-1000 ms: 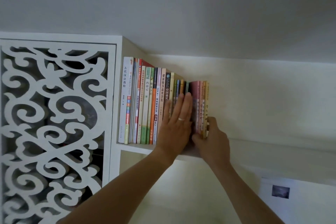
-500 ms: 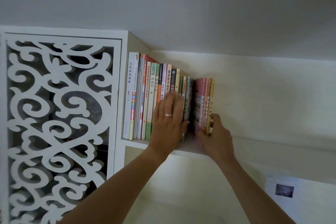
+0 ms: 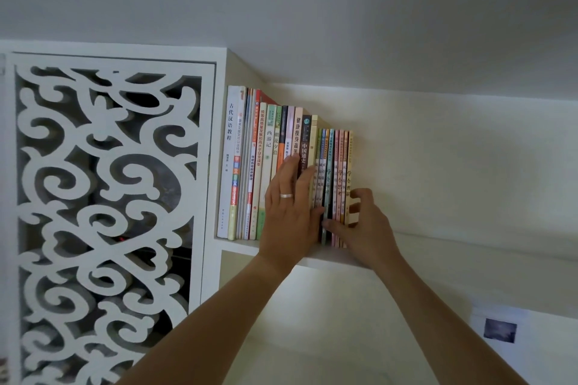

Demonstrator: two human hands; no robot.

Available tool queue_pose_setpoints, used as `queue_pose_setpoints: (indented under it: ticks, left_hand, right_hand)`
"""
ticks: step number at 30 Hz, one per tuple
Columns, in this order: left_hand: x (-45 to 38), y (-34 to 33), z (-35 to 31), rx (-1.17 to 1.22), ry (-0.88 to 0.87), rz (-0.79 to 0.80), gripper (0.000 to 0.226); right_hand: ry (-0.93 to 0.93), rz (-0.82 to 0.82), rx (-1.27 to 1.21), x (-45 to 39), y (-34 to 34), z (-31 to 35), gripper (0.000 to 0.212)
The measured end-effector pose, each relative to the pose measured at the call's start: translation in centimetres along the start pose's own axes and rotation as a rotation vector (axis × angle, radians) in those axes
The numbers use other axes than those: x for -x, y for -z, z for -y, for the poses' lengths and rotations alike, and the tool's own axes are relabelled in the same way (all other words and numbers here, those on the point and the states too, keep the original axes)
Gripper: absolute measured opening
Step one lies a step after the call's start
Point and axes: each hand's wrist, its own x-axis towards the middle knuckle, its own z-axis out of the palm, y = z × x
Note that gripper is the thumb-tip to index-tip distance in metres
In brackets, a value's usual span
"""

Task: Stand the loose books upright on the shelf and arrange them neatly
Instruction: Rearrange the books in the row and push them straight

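A row of books [image 3: 250, 166] stands upright on a white wall shelf [image 3: 453, 247], spines outward, packed against the cabinet side at the left. My left hand [image 3: 289, 209] lies flat with fingers together against the spines in the middle of the row. My right hand [image 3: 359, 222] clasps the thin pink and yellow books [image 3: 341, 162] at the row's right end, thumb on the spines and fingers around the outer cover. These thin books stand flush against the others.
A white cabinet door with a carved scroll pattern [image 3: 103, 197] fills the left. The shelf runs on bare to the right of the books. Below the shelf a small dark picture [image 3: 499, 331] hangs on the pale wall.
The gap between the thin right-end books and the rest of the row has closed. My left hand shifted left along the spines, and my right hand moved up around the end books.
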Motion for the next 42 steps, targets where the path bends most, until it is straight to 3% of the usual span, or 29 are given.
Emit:
queue_pose_setpoints:
  ticks: [9, 20, 29, 35, 42]
  left_hand:
    - [0.0, 0.1, 0.2, 0.061, -0.040, 0.050, 0.071]
    - [-0.1, 0.0, 0.5, 0.107, -0.090, 0.039, 0.079]
    - [0.0, -0.2, 0.6, 0.040, -0.120, 0.082, 0.079]
    - [0.9, 1.4, 2.9, -0.152, -0.307, 0.245, 0.077]
    - [1.1, 1.1, 2.7, -0.223, -0.278, 0.241, 0.074]
  right_hand:
    - [0.021, -0.008, 0.052, -0.1, -1.3, -0.4, 0.089]
    - [0.052, 0.022, -0.001, 0.0, -1.4, -0.9, 0.088]
    - [0.132, 0.024, 0.080, 0.5, -1.4, -1.1, 0.077]
    - [0.122, -0.010, 0.189, 0.6, -2.1, -0.7, 0.091]
    - [0.078, -0.044, 0.271, 0.5, -2.5, 0.2, 0.092]
